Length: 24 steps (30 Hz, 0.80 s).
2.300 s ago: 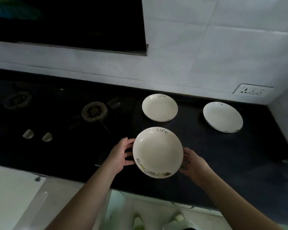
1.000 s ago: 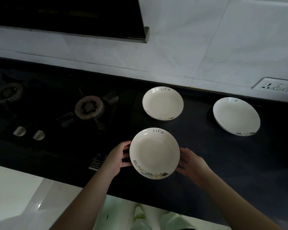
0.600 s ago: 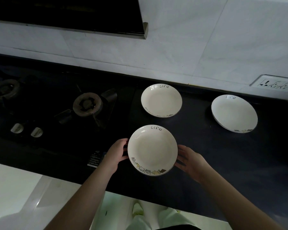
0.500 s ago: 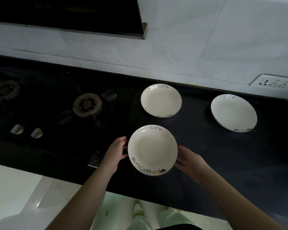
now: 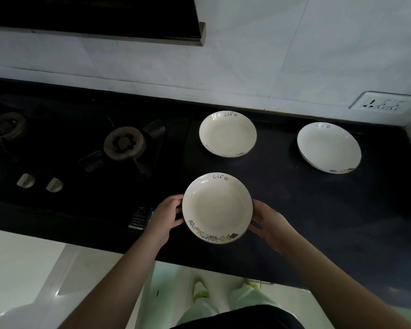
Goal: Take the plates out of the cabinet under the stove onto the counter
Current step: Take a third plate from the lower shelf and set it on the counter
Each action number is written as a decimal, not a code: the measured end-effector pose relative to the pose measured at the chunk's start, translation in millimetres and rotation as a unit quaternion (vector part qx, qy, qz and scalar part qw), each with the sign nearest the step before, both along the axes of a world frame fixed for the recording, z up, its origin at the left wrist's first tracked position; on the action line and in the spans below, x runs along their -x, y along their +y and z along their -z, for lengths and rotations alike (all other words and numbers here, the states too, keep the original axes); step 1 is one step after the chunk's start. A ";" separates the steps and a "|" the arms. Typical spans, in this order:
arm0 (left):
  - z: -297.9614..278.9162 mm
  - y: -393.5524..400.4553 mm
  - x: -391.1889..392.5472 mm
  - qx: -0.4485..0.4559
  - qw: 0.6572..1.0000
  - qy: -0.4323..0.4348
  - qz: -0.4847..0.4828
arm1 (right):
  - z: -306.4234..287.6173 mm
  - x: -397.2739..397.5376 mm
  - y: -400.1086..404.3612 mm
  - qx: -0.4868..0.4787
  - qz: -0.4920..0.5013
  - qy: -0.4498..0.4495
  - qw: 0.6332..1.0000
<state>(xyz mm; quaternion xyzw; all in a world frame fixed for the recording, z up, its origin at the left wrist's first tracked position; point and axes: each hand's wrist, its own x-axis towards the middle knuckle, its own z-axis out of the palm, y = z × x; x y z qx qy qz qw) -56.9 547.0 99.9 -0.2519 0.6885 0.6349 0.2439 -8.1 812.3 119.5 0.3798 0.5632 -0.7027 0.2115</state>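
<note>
The left hand and right hand are cupping, half-open, opposite rims of the near plate, lying face-up at lower centre on the counter, its "life" lettering pointing away

I see both forearms bare, no sleeves, no rings or watch on the left hand or right hand; below them, pale trousers, light shoes, dark top
</note>
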 end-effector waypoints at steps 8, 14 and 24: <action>2.4 -7.0 -17.6 -0.026 0.999 0.013 -0.035 | 9.8 -11.5 -8.3 -0.022 0.010 -0.001 1.000; 0.6 -21.5 -21.9 0.049 0.996 0.073 0.004 | 3.9 -21.3 -10.3 -0.243 -0.108 0.029 0.964; -30.8 -29.2 -35.0 0.259 0.903 0.233 0.251 | -25.7 -64.2 -16.5 -0.445 -0.315 0.132 0.828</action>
